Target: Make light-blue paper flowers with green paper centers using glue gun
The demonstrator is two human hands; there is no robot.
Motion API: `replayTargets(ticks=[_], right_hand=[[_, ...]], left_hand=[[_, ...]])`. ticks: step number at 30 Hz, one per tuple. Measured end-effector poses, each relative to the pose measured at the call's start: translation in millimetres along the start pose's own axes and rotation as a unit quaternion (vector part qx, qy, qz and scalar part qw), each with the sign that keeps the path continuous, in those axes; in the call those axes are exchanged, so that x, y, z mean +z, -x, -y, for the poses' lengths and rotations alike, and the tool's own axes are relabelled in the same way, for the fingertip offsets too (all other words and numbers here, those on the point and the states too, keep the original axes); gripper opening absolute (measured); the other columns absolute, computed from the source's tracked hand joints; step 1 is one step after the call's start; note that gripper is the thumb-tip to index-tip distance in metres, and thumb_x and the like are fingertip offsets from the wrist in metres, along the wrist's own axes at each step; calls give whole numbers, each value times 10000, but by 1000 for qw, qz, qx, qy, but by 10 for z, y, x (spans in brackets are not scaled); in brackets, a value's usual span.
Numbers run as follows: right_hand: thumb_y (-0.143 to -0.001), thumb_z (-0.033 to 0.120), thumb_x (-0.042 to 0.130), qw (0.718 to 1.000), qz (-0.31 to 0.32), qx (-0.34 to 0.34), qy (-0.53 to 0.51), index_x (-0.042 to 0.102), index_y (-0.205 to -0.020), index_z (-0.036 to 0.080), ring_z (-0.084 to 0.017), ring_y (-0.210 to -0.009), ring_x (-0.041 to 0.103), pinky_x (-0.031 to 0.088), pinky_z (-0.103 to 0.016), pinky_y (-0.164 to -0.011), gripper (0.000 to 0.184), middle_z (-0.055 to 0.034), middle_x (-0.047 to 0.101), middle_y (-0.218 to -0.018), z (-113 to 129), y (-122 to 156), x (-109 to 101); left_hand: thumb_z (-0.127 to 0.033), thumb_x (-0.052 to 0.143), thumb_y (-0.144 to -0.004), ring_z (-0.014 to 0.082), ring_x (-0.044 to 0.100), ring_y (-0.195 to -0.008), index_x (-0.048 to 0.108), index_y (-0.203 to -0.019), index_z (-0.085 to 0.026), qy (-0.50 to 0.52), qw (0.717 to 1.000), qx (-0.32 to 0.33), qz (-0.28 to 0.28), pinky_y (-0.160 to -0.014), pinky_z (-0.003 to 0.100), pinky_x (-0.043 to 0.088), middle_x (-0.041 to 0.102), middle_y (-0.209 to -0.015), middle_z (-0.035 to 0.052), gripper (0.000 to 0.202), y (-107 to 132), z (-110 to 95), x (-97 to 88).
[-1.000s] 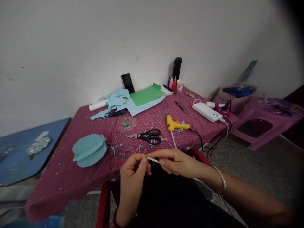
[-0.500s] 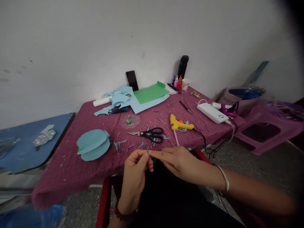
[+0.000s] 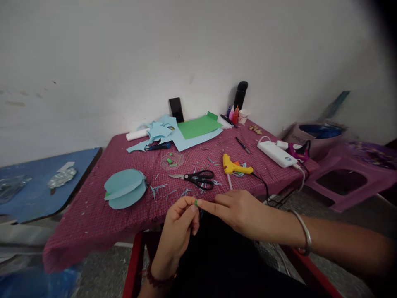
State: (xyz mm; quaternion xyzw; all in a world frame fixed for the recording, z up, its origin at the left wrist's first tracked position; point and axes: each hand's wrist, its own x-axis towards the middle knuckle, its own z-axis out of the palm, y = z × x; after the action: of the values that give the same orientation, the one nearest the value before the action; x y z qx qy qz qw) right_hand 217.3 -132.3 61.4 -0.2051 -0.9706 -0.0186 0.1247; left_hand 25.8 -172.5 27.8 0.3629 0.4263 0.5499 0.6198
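Observation:
Just past the front edge of the table, my left hand [image 3: 180, 227] pinches a small green paper piece [image 3: 196, 202] between thumb and index finger. My right hand [image 3: 237, 211] meets it from the other side, its index fingertip against the piece; the right thumb is mostly hidden. Black-handled scissors [image 3: 198, 178] lie behind the hands, blades to the left. Left of them sits a light blue layered paper shape [image 3: 125, 189] with a bit of green at its left end. A yellow glue gun [image 3: 231, 165] lies on its side to the right.
The checked red tablecloth [image 3: 93, 215] carries paper shreds, a clear round dish [image 3: 164, 162] with green bits, green paper [image 3: 198, 127], blue scraps [image 3: 159, 130] and a cutter [image 3: 159, 146]. A white power bank [image 3: 276, 153] with cables lies right, near a pink stool [image 3: 350, 178].
The view has shifted slightly. Both hands stay together at nearly the same spot, and more of the green paper piece shows between the fingertips.

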Motion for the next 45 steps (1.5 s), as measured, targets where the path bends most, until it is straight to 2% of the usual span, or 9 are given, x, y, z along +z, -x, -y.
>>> replayTargets(ticks=[4,8,16,19,25,32,37,40,45], right_hand=[[-926,109,454,1000,11,-14,-5,424,-1404,138,-158,-599,539,410,-289,-537,480,-26,622,-798,55,-20,-95],[-924,96,438,1000,14,-23,-7,427,-1407,134,-152,-585,524,399,-284,-526,485,-30,623,-804,78,-28,-140],[-925,79,443,1000,17,-14,-12,391,-1439,158,-138,-600,524,349,-252,-532,523,-30,632,-814,65,30,-143],[-919,70,452,1000,18,-12,-15,390,-1440,154,-135,-609,528,342,-250,-532,531,-30,637,-822,62,29,-151],[-919,66,450,999,25,-21,-13,399,-1426,129,-145,-611,531,326,-273,-507,514,-28,634,-828,48,25,-205],[-922,67,438,999,44,-7,-27,408,-1418,146,-137,-589,514,280,-277,-492,504,-21,634,-823,48,47,-219],[-926,77,451,997,56,8,-46,426,-1409,171,-132,-587,508,257,-279,-488,493,-11,634,-820,29,31,-229],[-927,87,456,997,50,4,-58,423,-1414,183,-120,-575,488,246,-272,-489,497,-9,640,-824,16,31,-240],[-931,100,466,996,55,13,-76,460,-1391,194,-115,-594,502,248,-256,-496,470,-20,651,-829,10,43,-221]], left_hand=[[-274,601,-777,109,505,-507,621,-746,-154,-27,999,27,22,-514,230,420,549,-536,-20,126,31,-39,-4],[-262,583,-811,105,502,-510,617,-716,-160,-85,995,50,12,-539,224,404,551,-525,-25,144,59,-59,-27],[-306,540,-901,111,523,-561,640,-771,-171,-177,979,96,27,-581,229,411,564,-585,-27,213,72,-22,-77],[-307,540,-905,115,537,-577,647,-773,-166,-212,973,91,23,-587,227,410,570,-592,-21,221,67,-11,-90],[-315,600,-848,105,527,-508,643,-750,-161,-111,992,57,30,-537,220,418,578,-557,-26,188,34,8,-48],[-320,638,-812,98,506,-476,638,-717,-159,-39,998,35,41,-498,212,407,558,-515,-34,186,-4,68,-4],[-294,578,-875,90,512,-512,628,-735,-168,-137,988,61,23,-534,202,403,562,-536,-38,195,8,61,-45],[-301,546,-911,95,545,-560,639,-785,-173,-195,977,72,43,-562,205,413,603,-600,-27,202,19,43,-99],[-268,557,-904,88,566,-565,645,-783,-178,-217,970,84,65,-566,194,413,619,-610,-34,175,4,48,-134]])
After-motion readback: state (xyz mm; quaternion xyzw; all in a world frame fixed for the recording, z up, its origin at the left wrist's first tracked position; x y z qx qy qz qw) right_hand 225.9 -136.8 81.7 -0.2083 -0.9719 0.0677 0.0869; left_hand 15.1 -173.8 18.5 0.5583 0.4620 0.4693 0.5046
